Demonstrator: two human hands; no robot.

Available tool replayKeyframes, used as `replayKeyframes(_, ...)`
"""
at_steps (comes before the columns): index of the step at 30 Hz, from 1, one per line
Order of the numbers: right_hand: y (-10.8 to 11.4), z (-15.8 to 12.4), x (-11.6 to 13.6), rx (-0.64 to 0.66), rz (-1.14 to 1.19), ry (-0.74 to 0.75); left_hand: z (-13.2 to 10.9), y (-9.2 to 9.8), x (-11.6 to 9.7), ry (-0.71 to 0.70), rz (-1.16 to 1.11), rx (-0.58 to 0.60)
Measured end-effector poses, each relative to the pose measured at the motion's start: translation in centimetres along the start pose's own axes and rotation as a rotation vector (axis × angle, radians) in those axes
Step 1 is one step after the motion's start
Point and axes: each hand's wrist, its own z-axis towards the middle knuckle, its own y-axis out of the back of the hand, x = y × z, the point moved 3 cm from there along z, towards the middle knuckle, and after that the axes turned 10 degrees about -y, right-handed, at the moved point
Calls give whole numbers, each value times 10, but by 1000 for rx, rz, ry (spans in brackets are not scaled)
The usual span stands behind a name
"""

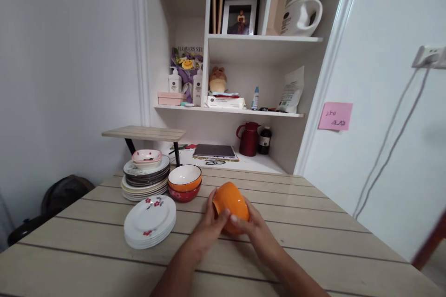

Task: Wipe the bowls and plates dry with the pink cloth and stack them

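Observation:
An orange bowl [231,202] is tilted on its side between my two hands, low over the middle of the table. My left hand [213,218] grips its left side near the base, thumb across the outside. On the other side my right hand [252,220] is closed around the bowl, its thumb on the near outer wall. The bowl's inside faces away from me and is hidden. Left of my hands, an orange bowl with a white inside [185,176] sits in a red bowl [184,194]. Nearer to me lies a stack of white plates with red flowers [149,218].
A taller plate stack [142,188] with a small pink-rimmed dish [147,158] on top stands at the back left, beside a raised wooden stand [144,132]. Behind the table, a white shelf unit [230,112] holds a dark red jug [248,139], a dark bottle [265,141] and a laptop [214,151].

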Motion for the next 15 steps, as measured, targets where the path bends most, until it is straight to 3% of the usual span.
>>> replayKeyframes(3, -1, 2, -3, -28, 303, -94, 4, 1, -3, -310, 451, -53)
replayKeyframes(5, -4, 2, -2, -30, 395, -132, 5, 1, -3, -415, 544, -70)
replayKeyframes(12, 4, 2, -3, -112, 547, -212, 1, 0, 2, -386, 491, 163)
replayKeyframes(15, 4, 1, -3, -77, 523, -209, 2, -4, -2, -416, 553, 136)
